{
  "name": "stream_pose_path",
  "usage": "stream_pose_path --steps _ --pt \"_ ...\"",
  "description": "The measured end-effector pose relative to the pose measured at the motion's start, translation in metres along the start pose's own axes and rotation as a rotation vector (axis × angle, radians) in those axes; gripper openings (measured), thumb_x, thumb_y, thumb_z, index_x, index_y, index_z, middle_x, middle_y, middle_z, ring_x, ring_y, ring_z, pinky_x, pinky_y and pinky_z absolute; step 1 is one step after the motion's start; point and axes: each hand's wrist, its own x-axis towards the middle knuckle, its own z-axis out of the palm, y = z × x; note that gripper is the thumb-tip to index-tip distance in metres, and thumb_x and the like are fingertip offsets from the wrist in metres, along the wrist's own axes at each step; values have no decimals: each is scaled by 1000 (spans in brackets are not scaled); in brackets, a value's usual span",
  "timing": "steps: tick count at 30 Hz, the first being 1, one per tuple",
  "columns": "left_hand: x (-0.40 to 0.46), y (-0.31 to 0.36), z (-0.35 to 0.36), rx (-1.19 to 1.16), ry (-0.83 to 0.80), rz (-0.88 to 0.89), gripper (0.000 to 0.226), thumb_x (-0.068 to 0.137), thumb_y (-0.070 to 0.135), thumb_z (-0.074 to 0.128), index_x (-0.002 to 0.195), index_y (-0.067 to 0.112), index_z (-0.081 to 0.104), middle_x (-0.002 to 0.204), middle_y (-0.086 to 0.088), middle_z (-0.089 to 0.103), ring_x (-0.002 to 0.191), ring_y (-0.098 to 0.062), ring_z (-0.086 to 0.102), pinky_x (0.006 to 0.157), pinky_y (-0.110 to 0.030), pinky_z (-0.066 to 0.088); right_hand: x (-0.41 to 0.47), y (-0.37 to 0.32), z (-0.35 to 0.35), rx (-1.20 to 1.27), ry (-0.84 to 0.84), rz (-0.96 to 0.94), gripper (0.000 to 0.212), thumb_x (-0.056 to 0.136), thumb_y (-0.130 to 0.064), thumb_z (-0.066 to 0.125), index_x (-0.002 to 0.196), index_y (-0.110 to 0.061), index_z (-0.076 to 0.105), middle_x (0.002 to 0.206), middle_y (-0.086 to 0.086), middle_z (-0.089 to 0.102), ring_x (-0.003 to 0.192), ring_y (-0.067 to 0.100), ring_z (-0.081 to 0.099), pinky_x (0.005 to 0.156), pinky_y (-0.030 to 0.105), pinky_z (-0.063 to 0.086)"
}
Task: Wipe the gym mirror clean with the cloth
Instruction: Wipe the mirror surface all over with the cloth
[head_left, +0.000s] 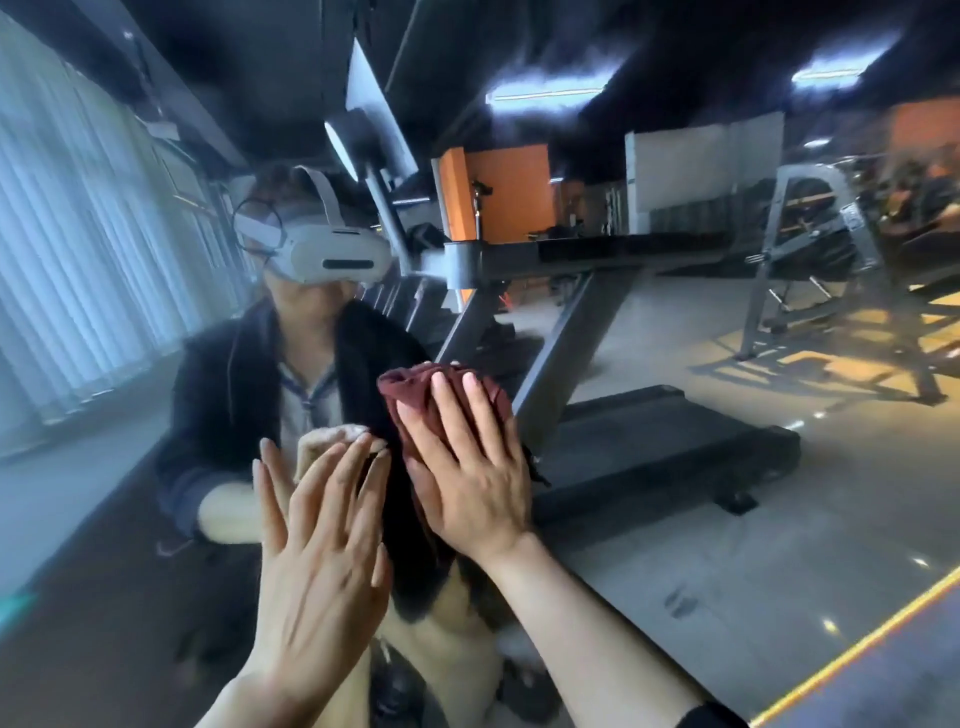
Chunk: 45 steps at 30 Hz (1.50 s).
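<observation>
Reaching forward from the bottom edge, both forearms lead to hands at mid-frame. Left hand (322, 525) flat, fingers (337, 478) straight and spread, holding nothing, seemingly braced on the mirror (675, 493) just beside the cloth (415, 387). Right hand (470, 467) spread flat over the dark red cloth, fingers straight, pressing it against the glass rather than clutching it; cloth bunched under palm and fingertips, a wad showing above them, a tail hanging below the wrist.

Probably light, soft and limp, so no shape of its own: best handled under a broad flat palm, folds gathered so loose ends do not trail. Likely to slide easily on smooth glass, so steady pressure needed. Glass rigid but breakable; firm, even push, no jabbing.

Beyond, in reflection: a crouched person in dark jacket, a treadmill (649, 441), a weight rack (831, 260), vertical blinds (78, 234) at left.
</observation>
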Motion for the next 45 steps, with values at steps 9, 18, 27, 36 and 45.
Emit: stream_pose_path --steps 9,18,27,36,45 --pt "65 86 45 -44 -45 161 64 73 12 64 136 1 58 144 -21 50 137 -38 38 114 -74 12 -3 153 -22 -57 104 349 52 108 -37 23 150 -13 41 157 22 35 148 41 28 122 52 23" --pt "82 151 86 1 -141 300 66 73 7 71 137 -1 57 144 -22 50 137 -38 36 110 -77 13 -45 225 -28 -75 131 530 54 107 -36 23 150 -9 44 159 22 32 149 40 26 123 50 22" --pt "89 213 125 8 -216 389 68 73 11 65 139 -1 54 145 -24 49 137 -37 36 120 -62 -6 -105 290 -27 -75 173 644 53 107 -35 26 148 -6 46 157 24 34 148 41 26 123 48 22" --pt "36 248 153 27 -319 294 74 77 10 60 149 6 43 158 -12 35 142 -32 31 120 -64 -1 -184 325 -20 -64 239 902 57 108 -36 24 147 0 44 155 31 32 144 45 28 122 46 19" --pt "-28 235 124 46 -478 53 95 62 24 73 149 2 41 159 -7 29 144 -27 27 121 -59 -5 -182 244 -11 23 191 920 54 109 -32 25 150 -1 41 157 32 28 147 49 21 121 56 20"
